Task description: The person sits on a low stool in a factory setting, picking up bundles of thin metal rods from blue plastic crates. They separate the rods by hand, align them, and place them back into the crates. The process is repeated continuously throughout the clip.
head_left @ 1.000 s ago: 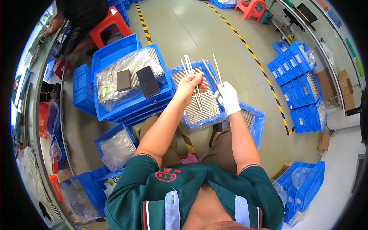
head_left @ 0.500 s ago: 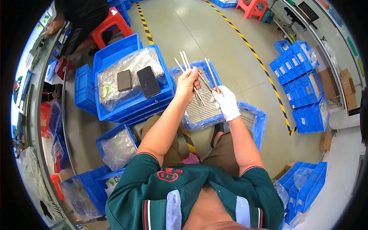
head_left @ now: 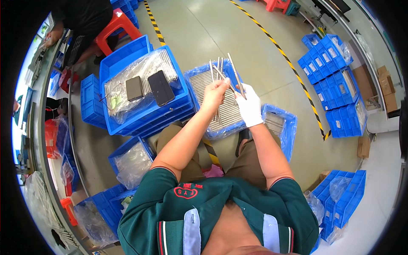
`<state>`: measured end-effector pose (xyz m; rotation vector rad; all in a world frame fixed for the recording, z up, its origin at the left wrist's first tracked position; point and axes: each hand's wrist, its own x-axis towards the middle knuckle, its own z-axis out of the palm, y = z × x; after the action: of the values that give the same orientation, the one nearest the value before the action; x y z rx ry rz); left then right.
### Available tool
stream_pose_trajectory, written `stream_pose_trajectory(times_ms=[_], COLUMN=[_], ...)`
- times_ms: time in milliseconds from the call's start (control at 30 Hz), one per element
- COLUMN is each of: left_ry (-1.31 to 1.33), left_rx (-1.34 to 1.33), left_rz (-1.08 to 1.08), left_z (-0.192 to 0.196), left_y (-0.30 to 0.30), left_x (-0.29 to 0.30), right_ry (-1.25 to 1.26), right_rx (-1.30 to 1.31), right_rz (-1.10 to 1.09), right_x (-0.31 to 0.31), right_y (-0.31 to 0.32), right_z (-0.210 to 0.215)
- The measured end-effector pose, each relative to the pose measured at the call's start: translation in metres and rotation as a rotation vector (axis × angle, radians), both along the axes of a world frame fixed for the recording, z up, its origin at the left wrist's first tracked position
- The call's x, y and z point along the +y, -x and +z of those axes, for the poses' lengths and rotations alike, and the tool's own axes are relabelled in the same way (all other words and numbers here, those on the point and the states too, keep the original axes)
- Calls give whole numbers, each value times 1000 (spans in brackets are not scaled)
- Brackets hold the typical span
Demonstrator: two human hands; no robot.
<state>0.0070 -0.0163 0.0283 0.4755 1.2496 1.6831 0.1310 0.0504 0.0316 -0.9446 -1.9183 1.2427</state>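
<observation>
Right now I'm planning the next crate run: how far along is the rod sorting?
Done: a smaller lot of rods lies in the right-hand crate. In hand: the left hand holds several thin metal rods; the gloved right hand has one. Left: the crate on the lap holds a full layer.

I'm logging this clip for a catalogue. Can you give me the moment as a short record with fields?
Setting: workshop floor with blue crates
Left hand: bare, shut on thin metal rods
Right hand: white glove, shut on one metal rod
Below the hands: lined blue bin of rods
To the left: two dark flat devices on a plastic-covered crate
</observation>
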Motion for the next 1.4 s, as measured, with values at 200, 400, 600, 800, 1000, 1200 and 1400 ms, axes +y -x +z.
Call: stream_pose_trajectory(times_ms=[200, 400, 600, 800, 1000, 1200, 1400], left_ry=[-15, -7, 29, -17, 14, -21, -197], left_rx=[-143, -88, -30, -212, -205, -395, -464], left_rz=[-170, -152, -380, -382, -532, -557, -542], left_z=[5, 8, 0, -6, -8, -7, -12], left_y=[-10, -10, -12, -31, -47, -32, -12], left_x=[-3, -2, -6, -3, -12, -19, -5], right_ry=[392, 342, 575, 519, 356, 509, 591], right_rx=[145, 99, 214, 148, 404, 468, 214], right_rz=[29, 53, 104, -90, -325, -519, -118], right_x=[3, 13, 38, 36, 77, 125, 63], right_y=[1, 3, -3, 8, 7, -28, -3], right_z=[1, -2, 13, 9, -21, -8, 4])
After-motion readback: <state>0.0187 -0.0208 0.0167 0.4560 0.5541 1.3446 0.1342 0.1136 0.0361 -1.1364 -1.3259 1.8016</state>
